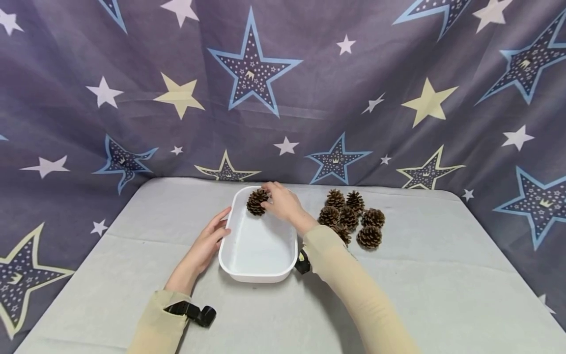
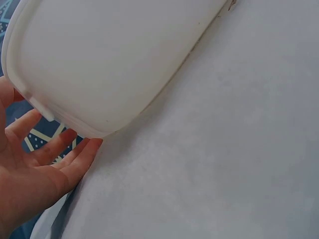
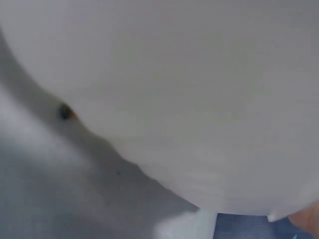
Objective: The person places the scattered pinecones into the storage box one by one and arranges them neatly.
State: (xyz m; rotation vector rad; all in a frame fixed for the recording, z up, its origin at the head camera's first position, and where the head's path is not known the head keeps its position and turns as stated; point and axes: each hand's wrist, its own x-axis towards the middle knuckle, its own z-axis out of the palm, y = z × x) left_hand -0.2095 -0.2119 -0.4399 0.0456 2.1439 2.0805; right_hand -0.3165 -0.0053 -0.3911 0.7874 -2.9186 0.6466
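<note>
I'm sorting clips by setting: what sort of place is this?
Probably an indoor recording setup: star-print fabric hangs behind a pale grey cloth-covered table, and a black device is worn at the left sleeve.

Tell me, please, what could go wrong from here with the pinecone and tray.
The right hand pinches the pinecone from one side, so it might slip into the white tray. The left hand touches the tray's side, so a bump could perhaps shift it. The grouped pinecones appear near the right sleeve, which might brush them.
</note>
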